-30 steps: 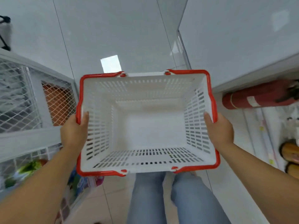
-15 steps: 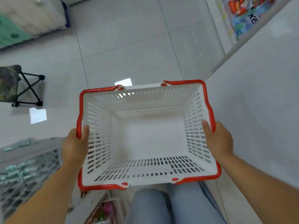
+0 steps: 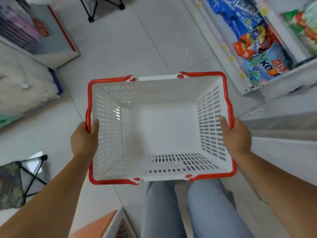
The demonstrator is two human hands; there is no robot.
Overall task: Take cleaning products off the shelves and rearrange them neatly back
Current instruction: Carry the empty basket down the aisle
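View swings round toward the shelf (image 3: 223,48): the detergent bags (image 3: 264,66), just a sliver in the top right corner half a second ago, now fill the upper right. The folding stool (image 3: 12,184) slides down to the lower left. The wire rack (image 3: 122,227) shrinks to a corner at the bottom edge.

Single head-worn wide-angle view, facing steeply downward and forward; basket (image 3: 154,93) sits close beneath the lens, floor (image 3: 145,40) beyond.
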